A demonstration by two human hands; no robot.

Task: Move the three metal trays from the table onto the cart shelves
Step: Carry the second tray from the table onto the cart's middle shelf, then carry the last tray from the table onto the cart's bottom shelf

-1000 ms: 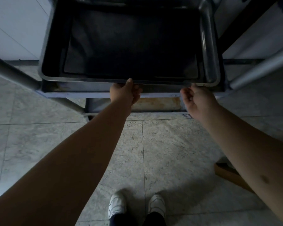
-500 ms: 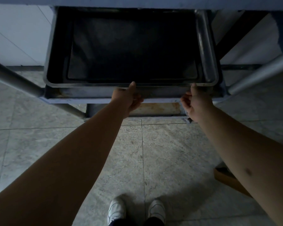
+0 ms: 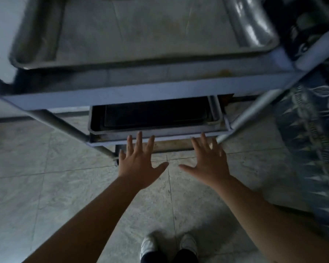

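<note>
Tray (image 3: 154, 128), dark rectangular metal, sits shelved; left hand (image 3: 139, 164), right hand (image 3: 209, 162) splayed, empty.

One head-worn view, looking steeply down and forward, close over the cart (image 3: 141, 92); its upper shelf fills the top, tiled floor (image 3: 46, 186) and the person's own shoes (image 3: 167, 245) sit at the bottom edge

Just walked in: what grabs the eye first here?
Two open hands, left and right, spread low over the tiled floor, holding nothing. Just beyond the fingertips a dark tray sits on the cart's lower shelf. Above, a paler metal tray fills the upper shelf.
</note>
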